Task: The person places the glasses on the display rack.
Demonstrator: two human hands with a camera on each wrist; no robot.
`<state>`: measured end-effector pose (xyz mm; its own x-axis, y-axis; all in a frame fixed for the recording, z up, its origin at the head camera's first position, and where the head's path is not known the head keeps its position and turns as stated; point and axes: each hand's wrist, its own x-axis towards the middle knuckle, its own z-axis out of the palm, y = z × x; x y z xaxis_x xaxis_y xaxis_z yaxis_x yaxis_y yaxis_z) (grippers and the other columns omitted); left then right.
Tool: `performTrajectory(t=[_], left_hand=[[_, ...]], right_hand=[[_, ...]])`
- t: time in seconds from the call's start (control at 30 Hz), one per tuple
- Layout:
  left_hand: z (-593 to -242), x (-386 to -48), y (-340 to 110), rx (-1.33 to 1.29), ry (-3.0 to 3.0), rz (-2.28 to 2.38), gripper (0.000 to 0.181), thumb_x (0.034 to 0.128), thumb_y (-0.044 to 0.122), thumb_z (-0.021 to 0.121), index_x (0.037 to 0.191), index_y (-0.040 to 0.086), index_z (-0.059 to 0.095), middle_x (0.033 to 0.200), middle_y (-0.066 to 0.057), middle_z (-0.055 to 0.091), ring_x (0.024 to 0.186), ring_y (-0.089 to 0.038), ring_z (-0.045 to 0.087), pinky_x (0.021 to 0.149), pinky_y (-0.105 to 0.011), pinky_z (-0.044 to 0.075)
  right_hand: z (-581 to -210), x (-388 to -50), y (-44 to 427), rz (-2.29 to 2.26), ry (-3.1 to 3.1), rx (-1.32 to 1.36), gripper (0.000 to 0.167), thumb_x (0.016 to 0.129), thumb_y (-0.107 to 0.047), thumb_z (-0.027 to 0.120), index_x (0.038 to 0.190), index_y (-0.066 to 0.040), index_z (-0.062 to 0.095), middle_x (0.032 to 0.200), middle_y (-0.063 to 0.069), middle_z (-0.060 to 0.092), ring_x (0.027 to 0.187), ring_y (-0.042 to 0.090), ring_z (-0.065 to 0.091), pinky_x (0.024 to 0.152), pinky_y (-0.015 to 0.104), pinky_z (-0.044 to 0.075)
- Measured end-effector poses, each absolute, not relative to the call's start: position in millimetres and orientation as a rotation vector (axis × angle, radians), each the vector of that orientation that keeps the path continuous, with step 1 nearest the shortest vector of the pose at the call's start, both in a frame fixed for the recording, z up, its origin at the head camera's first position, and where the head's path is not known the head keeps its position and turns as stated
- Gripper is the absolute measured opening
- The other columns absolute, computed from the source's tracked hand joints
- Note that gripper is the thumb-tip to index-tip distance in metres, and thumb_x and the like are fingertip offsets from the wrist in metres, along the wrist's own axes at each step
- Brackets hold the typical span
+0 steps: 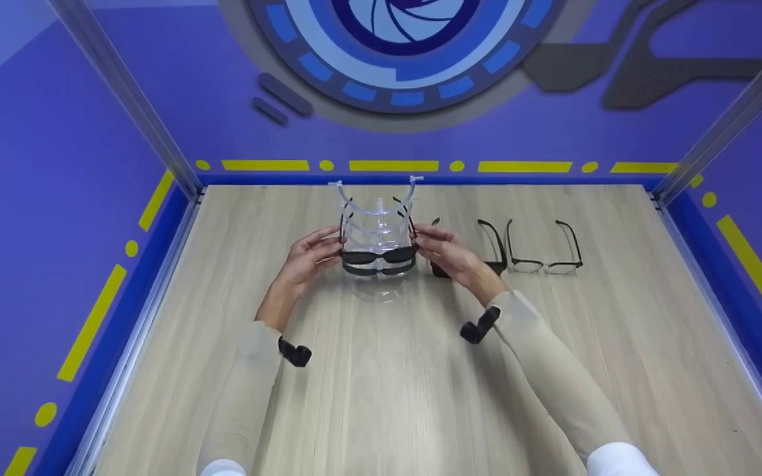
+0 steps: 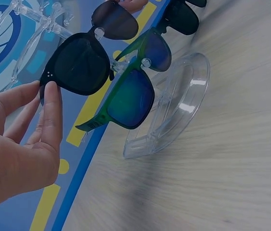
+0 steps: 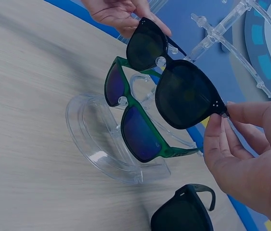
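Black sunglasses [image 1: 379, 256] [image 2: 80, 65] [image 3: 186, 94] sit across a clear plastic stand [image 1: 381, 225] [image 2: 188, 103] [image 3: 89, 139], above green-framed sunglasses with blue lenses [image 2: 130, 98] [image 3: 142, 132]. My left hand [image 1: 301, 264] [image 2: 22, 139] pinches the black pair at the hinge on its left end. At the opposite hinge, my right hand [image 1: 454, 256] [image 3: 251, 149] pinches the same pair between thumb and fingers. The green pair rests lower on the stand, untouched by either hand.
Right of the stand, dark sunglasses [image 1: 497, 268] [image 3: 183, 214] lie on the wooden table [image 1: 381, 396], partly behind my right hand in the head view. Beside them are thin-framed clear glasses [image 1: 545, 266]. Blue printed panels [image 1: 156, 20] enclose the table's back and sides.
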<state>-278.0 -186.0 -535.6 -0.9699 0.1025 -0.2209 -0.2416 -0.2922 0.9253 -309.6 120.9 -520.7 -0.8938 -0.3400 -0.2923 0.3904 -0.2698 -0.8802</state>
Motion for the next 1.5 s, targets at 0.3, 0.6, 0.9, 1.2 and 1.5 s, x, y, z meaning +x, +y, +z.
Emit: performTrajectory(t=[0.3,0.6,0.9,1.2,1.5], left_hand=[[-537,-277,-187,-0.203,1.705,2.366,0.046,0.0985,-0.003,0.062,0.144,0.0,0.055,0.112,-0.005,0.076,0.094,-0.011,0.072,0.084,-0.025,0.062],[-541,-266,-202,-0.221,1.744,2.312,0.049,0.1015,0.005,0.061,0.149,0.002,0.05,0.115,-0.003,0.074,0.095,-0.012,0.072,0.083,-0.022,0.061],[-545,-245,-214,-0.222,1.869,2.194,0.048,0.1024,0.01,0.061,0.148,0.002,0.05,0.118,-0.002,0.073,0.098,-0.011,0.071,0.084,-0.023,0.061],[-554,-225,-207,-0.19,1.849,2.134,0.049,0.1018,0.012,0.063,0.148,0.001,0.05,0.113,0.0,0.075,0.098,-0.011,0.071,0.09,-0.028,0.06],[-567,-205,-194,-0.162,1.789,2.128,0.051,0.1011,0.011,0.063,0.147,-0.004,0.048,0.112,-0.001,0.075,0.095,-0.012,0.07,0.086,-0.026,0.06]], right_hand=[[-521,-310,126,-2.121,1.594,0.042,0.05,0.102,0.002,0.055,0.15,0.006,0.041,0.129,0.01,0.068,0.116,0.015,0.065,0.117,0.034,0.045],[-519,-303,142,-2.09,1.591,0.014,0.054,0.103,-0.002,0.056,0.153,0.007,0.037,0.13,0.009,0.068,0.113,0.014,0.066,0.119,0.036,0.044],[-518,-291,168,-2.032,1.58,-0.032,0.054,0.103,-0.003,0.056,0.154,0.005,0.037,0.126,0.004,0.072,0.11,0.012,0.068,0.122,0.041,0.04],[-528,-268,198,-1.966,1.592,-0.08,0.056,0.103,-0.004,0.055,0.154,0.008,0.034,0.122,0.002,0.074,0.108,0.012,0.07,0.105,0.029,0.055],[-539,-250,230,-1.933,1.623,-0.069,0.053,0.102,-0.003,0.058,0.15,0.008,0.041,0.119,0.0,0.075,0.109,0.015,0.072,0.107,0.034,0.054]])
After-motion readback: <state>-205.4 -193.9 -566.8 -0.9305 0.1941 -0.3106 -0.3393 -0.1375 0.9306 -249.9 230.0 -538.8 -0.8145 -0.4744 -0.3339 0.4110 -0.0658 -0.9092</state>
